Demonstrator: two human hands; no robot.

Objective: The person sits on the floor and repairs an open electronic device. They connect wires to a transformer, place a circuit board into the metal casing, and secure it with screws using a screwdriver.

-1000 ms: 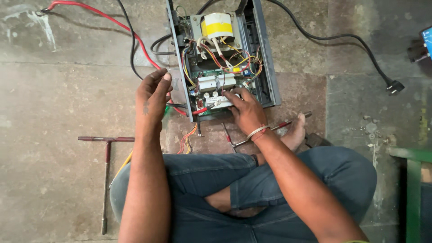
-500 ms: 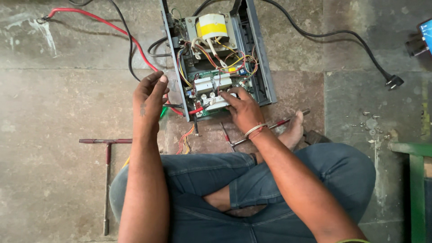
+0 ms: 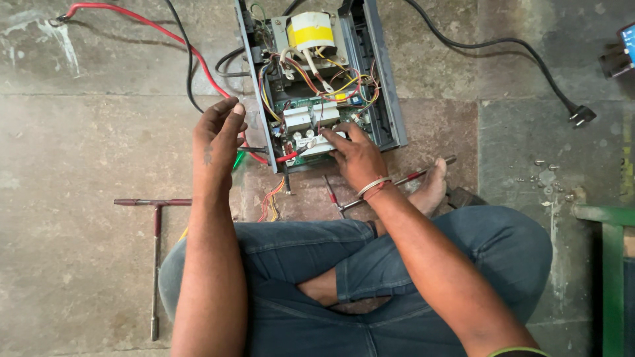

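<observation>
Stone floor (image 3: 79, 251), rough and stained. At its left edge we are seeing one T-shaped metal wrench (image 3: 155, 225) lying flat. One red cable (image 3: 165, 36) and a black cable (image 3: 188, 73) are running in from the top-left corner. The left hand (image 3: 218, 132) is resting loosely curled beside the open grey metal casing (image 3: 390, 99); whether it is grasping anything we cannot tell. Inside the casing: a transformer (image 3: 311, 30) with one yellow band, tangled coloured wires. The right hand (image 3: 357, 155) is pressing spread fingers on the circuit board (image 3: 311, 122), clasping nothing. One screwdriver (image 3: 410, 177) is lying behind it. Near the right edge, one black plug (image 3: 582, 116).
</observation>
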